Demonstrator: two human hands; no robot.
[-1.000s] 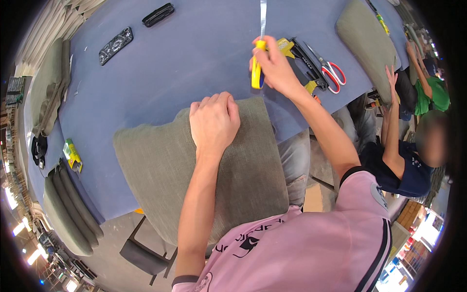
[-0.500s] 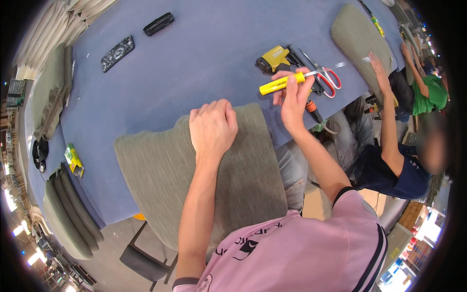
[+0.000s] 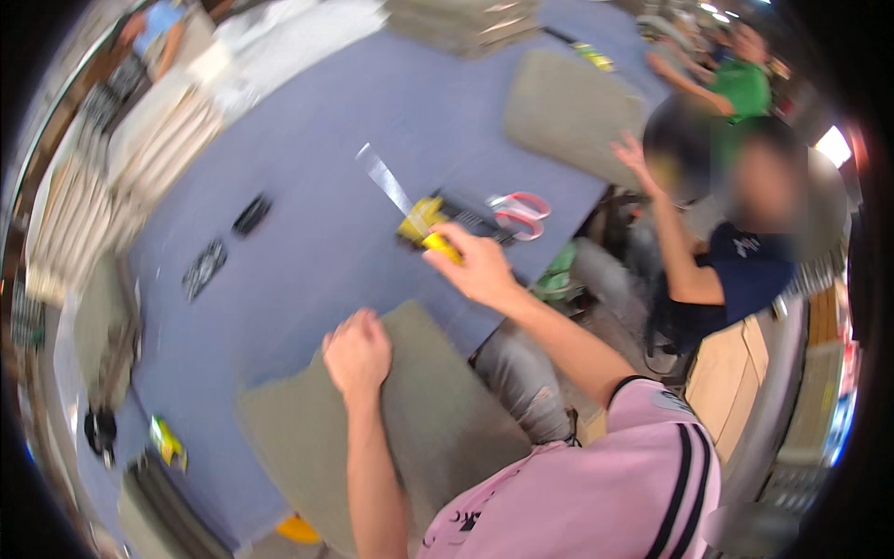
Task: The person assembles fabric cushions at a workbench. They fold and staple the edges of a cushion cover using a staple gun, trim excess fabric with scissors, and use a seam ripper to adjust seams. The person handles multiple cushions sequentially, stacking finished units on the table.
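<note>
A grey-green fabric cushion (image 3: pixel 452 410) lies at the table's near edge, against my body. My left hand (image 3: pixel 360 354) rests at its far edge, the fingers curled down over the fabric. In my right hand (image 3: pixel 477 268) is a yellow-handled tool with a long flat metal blade (image 3: pixel 388 182), held above the table. Its blade points away and to the left, slightly blurred. Behind it lies a yellow-and-black power tool (image 3: pixel 475 214), partly hidden by my hand. Red-and-white-handled scissors (image 3: pixel 521 216) are beside that tool.
A co-worker's raised hand (image 3: pixel 643 168) is at the right, near another cushion (image 3: pixel 573 116). A patterned black phone-like object (image 3: pixel 205 268) and a black case (image 3: pixel 251 215) lie at left. Stacked cushions (image 3: pixel 107 326) line the left edge, near a yellow-green packet (image 3: pixel 168 442).
My view has swung to the right. The bladed tool has turned in my right hand; its blade now points away and left. My left hand stays on the cushion. The co-worker's hand has lifted.
</note>
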